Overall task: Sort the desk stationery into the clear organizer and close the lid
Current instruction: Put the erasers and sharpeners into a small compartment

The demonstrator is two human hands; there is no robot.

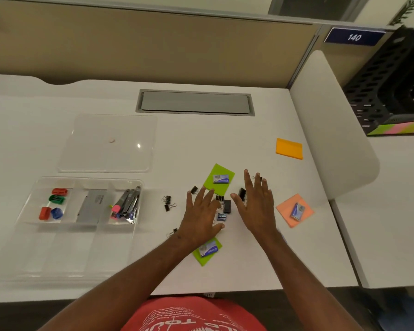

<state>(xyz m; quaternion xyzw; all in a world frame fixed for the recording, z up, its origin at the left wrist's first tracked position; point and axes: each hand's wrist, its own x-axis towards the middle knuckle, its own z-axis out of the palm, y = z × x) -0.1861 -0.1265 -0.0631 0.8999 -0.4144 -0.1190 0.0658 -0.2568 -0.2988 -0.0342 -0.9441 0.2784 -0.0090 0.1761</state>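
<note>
Both hands hover flat with fingers spread over the middle of the desk, holding nothing. Between the left hand and the right hand lies a cluster of black binder clips and a small blue sharpener. The clear organizer sits well apart near the desk's left front edge, its lid lying flat just behind it.

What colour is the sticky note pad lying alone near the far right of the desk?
Orange. The sticky note pad shows clearly in the head view.
</note>
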